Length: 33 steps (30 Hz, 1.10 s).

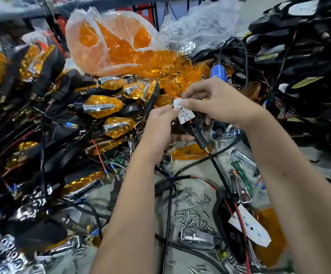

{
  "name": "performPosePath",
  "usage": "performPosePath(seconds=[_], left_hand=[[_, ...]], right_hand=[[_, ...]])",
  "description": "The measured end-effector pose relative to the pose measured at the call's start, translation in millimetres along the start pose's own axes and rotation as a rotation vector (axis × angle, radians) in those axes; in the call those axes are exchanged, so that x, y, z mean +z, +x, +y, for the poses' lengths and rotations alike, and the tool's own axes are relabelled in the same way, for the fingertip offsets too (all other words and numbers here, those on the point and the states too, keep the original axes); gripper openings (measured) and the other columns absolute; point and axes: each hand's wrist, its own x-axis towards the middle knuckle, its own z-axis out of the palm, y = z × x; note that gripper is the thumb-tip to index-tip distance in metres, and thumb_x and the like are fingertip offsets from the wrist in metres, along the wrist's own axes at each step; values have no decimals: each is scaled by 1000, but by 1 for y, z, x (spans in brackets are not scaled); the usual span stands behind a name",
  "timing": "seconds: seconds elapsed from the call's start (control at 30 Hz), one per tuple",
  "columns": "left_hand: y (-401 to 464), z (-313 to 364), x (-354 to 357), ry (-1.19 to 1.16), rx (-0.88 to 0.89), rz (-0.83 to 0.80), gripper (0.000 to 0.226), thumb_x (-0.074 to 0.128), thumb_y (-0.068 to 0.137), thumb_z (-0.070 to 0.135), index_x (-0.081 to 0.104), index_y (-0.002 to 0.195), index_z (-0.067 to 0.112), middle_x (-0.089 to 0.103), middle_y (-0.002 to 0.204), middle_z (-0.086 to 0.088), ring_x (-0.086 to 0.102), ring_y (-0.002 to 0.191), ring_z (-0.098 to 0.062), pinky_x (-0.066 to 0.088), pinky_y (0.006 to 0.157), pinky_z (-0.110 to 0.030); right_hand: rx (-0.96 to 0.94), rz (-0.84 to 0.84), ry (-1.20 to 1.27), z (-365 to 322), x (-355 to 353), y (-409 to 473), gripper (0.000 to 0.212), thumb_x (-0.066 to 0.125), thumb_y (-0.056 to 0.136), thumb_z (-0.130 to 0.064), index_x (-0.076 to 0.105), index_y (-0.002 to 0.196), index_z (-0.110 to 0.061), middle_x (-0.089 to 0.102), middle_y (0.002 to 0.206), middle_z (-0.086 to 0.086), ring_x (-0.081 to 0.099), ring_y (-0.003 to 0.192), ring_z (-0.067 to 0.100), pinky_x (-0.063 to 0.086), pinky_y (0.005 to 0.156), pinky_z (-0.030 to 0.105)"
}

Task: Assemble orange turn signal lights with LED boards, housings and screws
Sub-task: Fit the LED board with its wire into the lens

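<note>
Two LED boards are in play, and I start with the nearest: a spare LED board lies at the lower right of the frame, across a black housing with an orange lens beside it. Red and black leads run from it, so I judge it should be lifted by its edges, never dragged by the wires. Left of it, loose screws are scattered on the tabletop; they look small and slick, likely to roll, best pinched one at a time.

Further up, at mid-frame, my left hand and right hand meet over the work. Both pinch the small white LED board: left fingertips at its left edge, right thumb and finger on its upper end. It looks thin, light and stiff, and I judge the soldered leads at its lower end to be the weak spot, so edge grips away from the LEDs suit it. Beneath it, my left hand seems also to cradle a black stem with its cable trailing toward me; how firmly, I cannot tell. That cable is limp and can snag on the clutter.

Beyond my hands, at left, finished turn signals are heaped, glossy orange and chrome, probably scratch-prone. At the upper middle sits a plastic bag of orange lenses, and at upper right a pile of black housings.
</note>
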Motion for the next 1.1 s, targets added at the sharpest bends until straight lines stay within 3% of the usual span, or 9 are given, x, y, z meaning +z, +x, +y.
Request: performPosePath(seconds=[0.1, 0.17, 0.27, 0.4, 0.57, 0.67, 0.77, 0.93, 1.1], left_hand=[[0, -3, 0, 60, 12, -14, 23, 50, 107, 9, 73, 104, 5, 79, 87, -4, 77, 76, -25, 61, 57, -30], [0, -3, 1, 75, 27, 1, 21, 53, 105, 7, 74, 102, 5, 78, 87, -4, 77, 76, -25, 61, 57, -31], [-1, -2, 2, 37, 31, 5, 20, 58, 105, 13, 76, 103, 5, 75, 104, -15, 78, 83, -30, 63, 60, -34], [-3, -2, 2, 9, 36, 25, 23, 57, 107, 17, 77, 101, 8, 73, 109, -18, 78, 82, -32, 63, 58, -33], [-1, -2, 0, -29, 84, 141, 37, 57, 105, 13, 83, 81, 21, 78, 89, -5, 77, 80, -24, 63, 58, -34], [1, -3, -2, -2, 130, 168, 30, 56, 104, 11, 81, 88, 17, 76, 94, -6, 76, 85, -25, 63, 59, -36], [2, -3, -7, 12, 134, 130, 32, 56, 104, 11, 83, 89, 22, 78, 95, -6, 76, 89, -30, 62, 59, -35], [1, -3, -18, 74, 161, 87, 25, 60, 100, 12, 83, 97, 20, 76, 80, 1, 71, 75, -13, 64, 64, -37], [0, 0, -19, 64, 236, 147, 20, 61, 102, 12, 81, 101, 13, 78, 85, -4, 73, 71, -14, 61, 60, -33]], right_hand=[[-58, 45, 27, 1, 3, -1, 8, 70, 99, -31, 77, 104, -32, 61, 73, 3, 52, 58, 11, 52, 50, 26], [-85, 56, 38, 0, 6, -3, 12, 71, 98, -24, 79, 104, -30, 64, 78, 1, 54, 62, 19, 51, 53, 31], [-90, 67, 64, -1, 10, -4, 15, 73, 95, -14, 81, 104, -24, 73, 92, 12, 62, 74, 37, 55, 69, 45], [-56, 76, 120, 3, 15, -5, 14, 75, 93, -12, 80, 105, -20, 71, 97, 18, 67, 85, 32, 58, 85, 38], [31, 58, 87, 6, 15, -7, 14, 73, 96, -34, 72, 104, -23, 65, 85, 4, 59, 70, 19, 55, 62, 27], [123, -5, 76, 8, 13, -10, 24, 74, 95, -41, 66, 111, -25, 73, 88, 6, 56, 54, 16, 54, 54, 29], [152, -80, 105, 8, 11, -12, 22, 68, 99, -42, 67, 113, -25, 57, 74, 9, 43, 47, 15, 43, 47, 27], [71, -142, 170, 3, 12, -14, 23, 66, 102, -30, 69, 104, -7, 46, 82, 34, 29, 65, 44, 26, 51, 32], [15, -69, 179, 2, 13, -14, 18, 68, 101, -29, 71, 97, -11, 56, 69, 13, 32, 59, 30, 25, 47, 29]])
